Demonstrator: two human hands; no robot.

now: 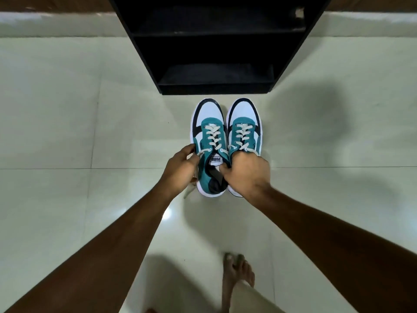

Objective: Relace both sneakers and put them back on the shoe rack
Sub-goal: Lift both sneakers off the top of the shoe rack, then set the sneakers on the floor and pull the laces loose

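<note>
Both sneakers look laced, so I judge we're at the put-back step: left hand (180, 168) w/ fingers clenched on the left sneaker (208, 141) collar, right hand (244, 171) gripping the right sneaker (243, 129), pair side by side on the floor (67, 109) just near of the shoe rack (216, 37). Next: lift fwd onto a shelf, which looks bare; loose lace end (189, 192) trails at near left, may snag.

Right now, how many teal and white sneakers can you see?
2. The left teal and white sneaker sits beside the right teal and white sneaker, toes toward the black shoe rack. The left hand and right hand grip their heel ends. The rack's shelves look bare.
</note>
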